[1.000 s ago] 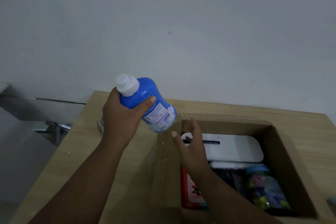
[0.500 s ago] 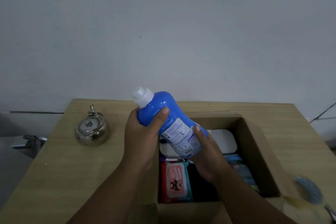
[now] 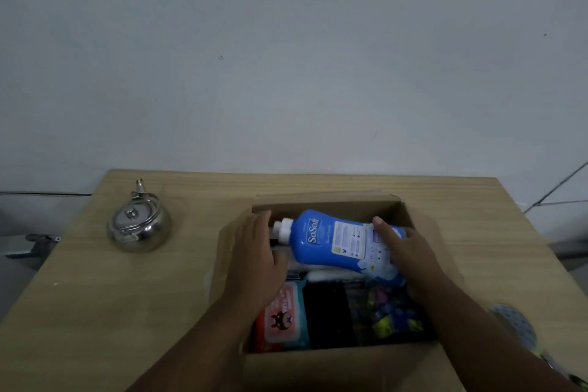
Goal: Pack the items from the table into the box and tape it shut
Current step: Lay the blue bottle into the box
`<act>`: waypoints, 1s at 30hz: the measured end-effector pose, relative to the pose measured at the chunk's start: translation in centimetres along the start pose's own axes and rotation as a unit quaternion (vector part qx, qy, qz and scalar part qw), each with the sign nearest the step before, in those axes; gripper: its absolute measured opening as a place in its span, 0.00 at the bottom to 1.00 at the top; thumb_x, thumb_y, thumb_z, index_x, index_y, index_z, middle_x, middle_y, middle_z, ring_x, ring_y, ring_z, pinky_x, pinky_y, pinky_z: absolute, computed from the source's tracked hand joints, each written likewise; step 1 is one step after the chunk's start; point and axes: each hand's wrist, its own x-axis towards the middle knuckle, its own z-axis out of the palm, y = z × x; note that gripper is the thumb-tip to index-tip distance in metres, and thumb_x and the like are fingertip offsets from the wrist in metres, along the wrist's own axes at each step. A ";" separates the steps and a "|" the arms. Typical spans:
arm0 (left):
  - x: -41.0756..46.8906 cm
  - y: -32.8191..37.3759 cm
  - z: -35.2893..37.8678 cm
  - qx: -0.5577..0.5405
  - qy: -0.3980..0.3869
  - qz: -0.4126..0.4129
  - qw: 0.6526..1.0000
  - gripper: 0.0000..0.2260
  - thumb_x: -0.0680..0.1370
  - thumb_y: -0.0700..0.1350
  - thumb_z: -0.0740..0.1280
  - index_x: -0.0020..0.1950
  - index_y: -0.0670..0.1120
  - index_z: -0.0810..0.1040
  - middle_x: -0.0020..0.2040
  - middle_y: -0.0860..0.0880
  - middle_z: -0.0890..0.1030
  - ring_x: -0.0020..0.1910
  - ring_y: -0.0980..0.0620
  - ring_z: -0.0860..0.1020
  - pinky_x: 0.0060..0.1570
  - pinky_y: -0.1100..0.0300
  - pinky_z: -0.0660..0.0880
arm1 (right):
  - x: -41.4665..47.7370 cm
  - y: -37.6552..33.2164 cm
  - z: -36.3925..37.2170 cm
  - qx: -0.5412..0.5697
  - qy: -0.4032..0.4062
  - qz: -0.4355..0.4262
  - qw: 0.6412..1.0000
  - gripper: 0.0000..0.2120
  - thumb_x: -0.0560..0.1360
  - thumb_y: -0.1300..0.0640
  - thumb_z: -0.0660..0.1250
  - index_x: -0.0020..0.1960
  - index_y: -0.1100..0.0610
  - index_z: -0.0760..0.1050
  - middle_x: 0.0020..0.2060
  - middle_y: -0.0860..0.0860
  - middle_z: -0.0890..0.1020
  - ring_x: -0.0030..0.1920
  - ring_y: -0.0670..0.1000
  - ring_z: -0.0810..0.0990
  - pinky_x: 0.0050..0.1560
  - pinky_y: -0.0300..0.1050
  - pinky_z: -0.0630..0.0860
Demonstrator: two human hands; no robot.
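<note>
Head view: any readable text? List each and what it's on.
"SoSoft": white lettering on the blue bottle.
The bottle's white label: print too small to read.
The pink pack in the box: print blurred, unreadable.
Nothing else legible.

Grey wall (image 3: 286, 73) bears one small dark mark (image 3: 220, 57). Thin cables (image 3: 560, 184) cross its right edge. Metal fixture (image 3: 36, 243) lower left.
</note>
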 end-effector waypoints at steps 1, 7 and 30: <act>-0.2 0.1 0.1 -0.004 -0.013 -0.015 1.000 0.36 0.76 0.38 0.70 0.81 0.45 0.59 0.78 0.47 0.64 0.78 0.47 0.62 0.76 0.52 0.63 | 0.1 -0.3 0.1 -0.029 -0.002 0.004 1.000 0.32 0.67 0.32 0.74 0.54 0.59 0.78 0.47 0.55 0.84 0.45 0.54 0.84 0.48 0.52 0.81; -0.9 0.1 1.3 0.205 -0.192 0.155 0.947 0.42 0.76 0.55 0.67 0.83 0.47 0.47 0.78 0.49 0.59 0.77 0.50 0.60 0.74 0.57 0.62 | 0.5 -1.3 0.6 -0.133 -0.006 0.003 0.991 0.25 0.73 0.37 0.72 0.52 0.58 0.71 0.39 0.49 0.77 0.38 0.47 0.77 0.32 0.41 0.69; 2.4 -0.1 4.0 -0.119 -0.116 -0.105 0.981 0.18 0.77 0.59 0.70 0.59 0.49 0.78 0.58 0.55 0.79 0.59 0.52 0.79 0.58 0.54 0.76 | -1.4 3.0 2.2 -0.554 0.032 -0.335 0.761 0.32 0.76 0.39 0.68 0.77 0.48 0.66 0.74 0.58 0.70 0.75 0.60 0.67 0.74 0.60 0.62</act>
